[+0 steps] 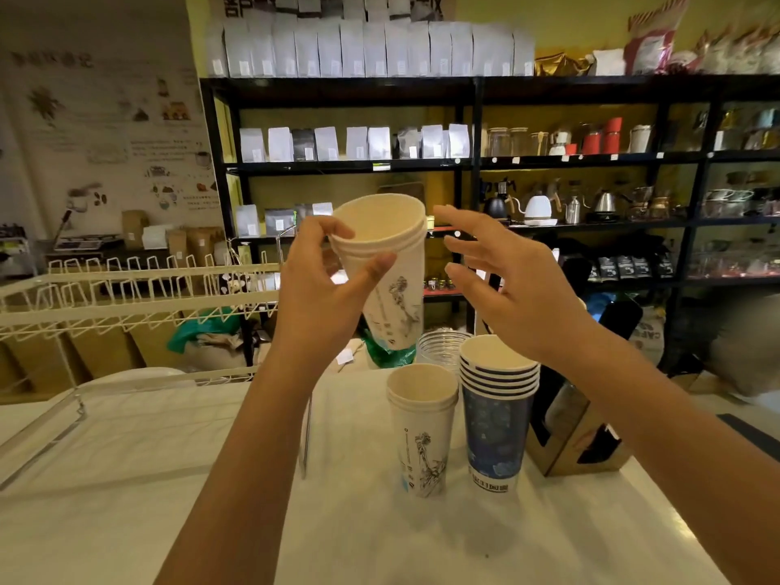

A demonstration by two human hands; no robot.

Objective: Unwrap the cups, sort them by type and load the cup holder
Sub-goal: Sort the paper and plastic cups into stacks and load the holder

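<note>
My left hand (pixel 320 289) grips a short nested stack of white printed paper cups (pixel 388 263), held up high and tilted, mouth toward me. My right hand (pixel 502 285) hovers just right of that stack with fingers spread, not touching it. On the white counter below stand a second stack of white printed cups (pixel 422 432), a stack of blue cups (pixel 496 415) to its right, and some clear plastic cups (pixel 441 346) behind them. A brown cardboard cup holder (pixel 578 437) stands right of the blue stack.
A white wire rack (pixel 139 297) spans the left side above the counter (pixel 169 479). Black shelving (pixel 464 162) with white bags, kettles and jars fills the background. Green bags and boxes lie behind the counter.
</note>
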